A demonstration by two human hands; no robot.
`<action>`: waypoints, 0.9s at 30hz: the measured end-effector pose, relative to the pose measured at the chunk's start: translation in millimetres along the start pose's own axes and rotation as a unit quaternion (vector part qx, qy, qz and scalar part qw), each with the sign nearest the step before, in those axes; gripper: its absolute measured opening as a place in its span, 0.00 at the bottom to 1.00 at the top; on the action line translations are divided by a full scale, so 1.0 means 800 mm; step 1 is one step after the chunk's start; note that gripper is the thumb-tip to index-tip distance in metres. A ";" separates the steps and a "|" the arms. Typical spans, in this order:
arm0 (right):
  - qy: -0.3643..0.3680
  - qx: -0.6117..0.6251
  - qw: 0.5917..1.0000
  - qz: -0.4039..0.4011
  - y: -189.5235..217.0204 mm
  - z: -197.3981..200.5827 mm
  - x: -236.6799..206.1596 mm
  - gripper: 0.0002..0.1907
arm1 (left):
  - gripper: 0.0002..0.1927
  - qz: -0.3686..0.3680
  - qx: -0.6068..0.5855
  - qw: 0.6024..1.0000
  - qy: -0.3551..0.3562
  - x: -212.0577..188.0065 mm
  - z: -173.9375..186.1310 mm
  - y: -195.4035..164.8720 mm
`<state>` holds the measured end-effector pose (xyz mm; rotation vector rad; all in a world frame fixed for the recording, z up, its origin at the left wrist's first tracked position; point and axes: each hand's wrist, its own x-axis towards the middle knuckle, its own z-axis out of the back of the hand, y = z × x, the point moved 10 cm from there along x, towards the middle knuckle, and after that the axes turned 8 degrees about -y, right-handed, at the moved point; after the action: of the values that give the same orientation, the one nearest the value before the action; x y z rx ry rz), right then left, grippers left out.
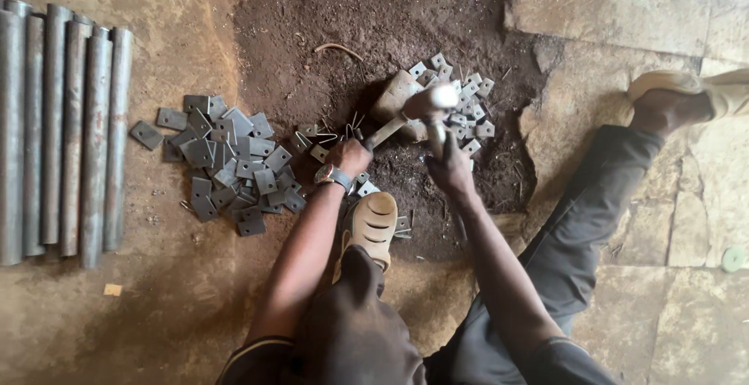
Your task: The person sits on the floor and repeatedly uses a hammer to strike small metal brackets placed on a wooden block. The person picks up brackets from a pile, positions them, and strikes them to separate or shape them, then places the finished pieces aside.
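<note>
A person sits on the floor; left hand (349, 155) grips a flat metal strip (384, 131) on a block (394, 96), right hand (450, 170) clenches a blurred hammer (433, 104). One pile of plates (226, 166) lies left, a smaller pile (468, 104) beside the block.

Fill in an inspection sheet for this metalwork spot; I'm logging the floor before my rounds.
Surface: dirt floor with stone slabs at right.
Job's things: hammer, blurred, above a block; small plates heaped around it.
Clutter: pile of flat plates at left; loose bent wire bits.
Grippers: left hand grips a flat bar; right hand grips the hammer handle.
Cables: nothing seen.
Surroundings: row of metal pipes at far left; the person's sandalled feet.
</note>
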<state>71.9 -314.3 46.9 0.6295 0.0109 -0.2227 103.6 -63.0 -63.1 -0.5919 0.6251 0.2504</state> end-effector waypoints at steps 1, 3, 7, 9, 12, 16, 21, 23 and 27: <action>-0.025 0.048 0.998 0.010 -0.011 0.001 -0.014 0.32 | 0.23 0.006 -0.008 1.000 0.013 0.000 -0.003 0.002; -0.055 0.108 0.992 -0.047 -0.048 0.004 -0.043 0.36 | 0.26 -0.036 0.000 0.998 -0.043 0.001 0.011 -0.006; -0.035 0.125 0.975 -0.183 -0.112 0.004 -0.136 0.37 | 0.29 -0.076 0.047 0.991 -0.101 -0.009 0.018 -0.018; -0.047 0.019 0.982 -0.182 -0.120 0.015 -0.171 0.43 | 0.18 -0.175 0.026 0.974 -0.143 -0.019 0.019 -0.054; -0.119 -0.077 0.987 -0.076 -0.094 0.037 -0.185 0.47 | 0.17 -0.242 0.094 0.945 -0.201 -0.022 0.012 -0.103; -0.149 -0.065 0.987 0.010 -0.049 0.041 -0.166 0.38 | 0.22 -0.344 0.170 0.824 -0.418 -0.047 0.042 -0.166; -0.115 0.017 0.992 0.045 0.014 0.026 -0.124 0.31 | 0.11 -0.280 0.142 0.889 -0.333 -0.043 0.075 -0.133; -0.130 0.052 0.989 0.053 0.042 0.018 -0.103 0.24 | 0.07 -0.209 0.054 0.941 -0.260 -0.050 0.097 -0.101; 0.025 0.086 0.996 0.021 0.087 -0.065 -0.048 0.15 | 0.06 -0.186 -0.114 0.919 -0.330 -0.094 0.179 -0.073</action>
<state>52.4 -221.6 48.5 0.8057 0.0259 -0.1675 135.2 -29.2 103.0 -0.7847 -0.1783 0.1485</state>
